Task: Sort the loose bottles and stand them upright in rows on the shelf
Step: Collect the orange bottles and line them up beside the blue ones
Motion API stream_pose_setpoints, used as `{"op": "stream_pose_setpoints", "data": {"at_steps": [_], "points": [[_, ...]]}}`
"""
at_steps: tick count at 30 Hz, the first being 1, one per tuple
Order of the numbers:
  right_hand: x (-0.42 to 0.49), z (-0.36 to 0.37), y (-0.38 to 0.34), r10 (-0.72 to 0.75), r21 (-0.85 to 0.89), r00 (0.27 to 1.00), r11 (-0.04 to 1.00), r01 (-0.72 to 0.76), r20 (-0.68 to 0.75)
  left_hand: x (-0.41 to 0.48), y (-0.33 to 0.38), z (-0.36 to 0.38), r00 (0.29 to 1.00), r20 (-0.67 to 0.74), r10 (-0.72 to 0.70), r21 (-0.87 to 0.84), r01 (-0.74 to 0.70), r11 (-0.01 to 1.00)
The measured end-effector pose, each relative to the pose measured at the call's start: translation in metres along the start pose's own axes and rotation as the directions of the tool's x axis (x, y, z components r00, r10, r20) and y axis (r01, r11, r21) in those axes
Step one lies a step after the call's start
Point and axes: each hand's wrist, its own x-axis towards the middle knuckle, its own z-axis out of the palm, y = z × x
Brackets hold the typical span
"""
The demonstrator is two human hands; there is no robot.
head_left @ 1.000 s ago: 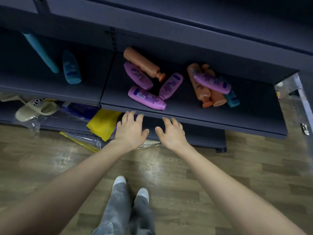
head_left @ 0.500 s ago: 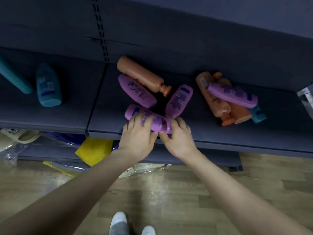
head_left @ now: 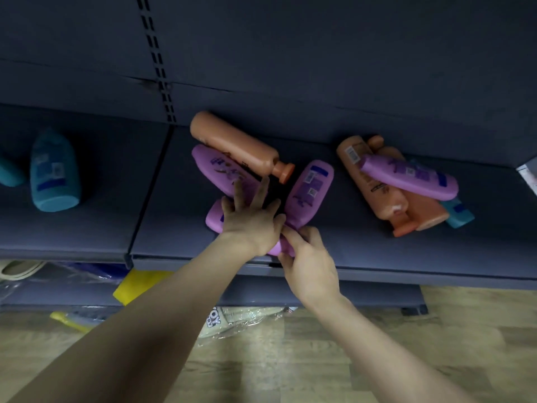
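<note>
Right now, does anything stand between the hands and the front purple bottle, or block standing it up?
Nothing visible does. The left hand lies on the front purple bottle, and the right hand pinches its near end. The rear purple bottle lies close behind, and bare shelf shows to its left.

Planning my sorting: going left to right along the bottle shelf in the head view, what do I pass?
Cut-off teal bottle → lying teal bottle → left hand on front purple bottle → right hand gripping its end → pile-top purple bottle → small teal bottle.
</note>
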Motion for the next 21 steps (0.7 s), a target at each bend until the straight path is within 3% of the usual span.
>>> {"op": "stream_pose_setpoints", "data": {"at_steps": [7, 16, 21], "points": [[0.001, 0.011, -0.006, -0.021, 0.045, 0.997, 0.999, 0.025, -0.076, -0.002, -0.009, 0.002, 0.999, -0.002, -0.052, 0.044, 0.052, 0.998], [0.012, 0.024, -0.037, -0.065, 0.027, 0.995, 0.997, 0.068, -0.076, -0.023, -0.048, 0.007, 0.991, -0.132, -0.025, 0.113, 0.04, 0.993], [0.025, 0.04, -0.084, -0.159, 0.365, 0.978, 0.91, 0.198, -0.133, -0.038, -0.078, 0.002, 0.968, -0.23, -0.104, 0.075, 0.124, 0.989]]}}
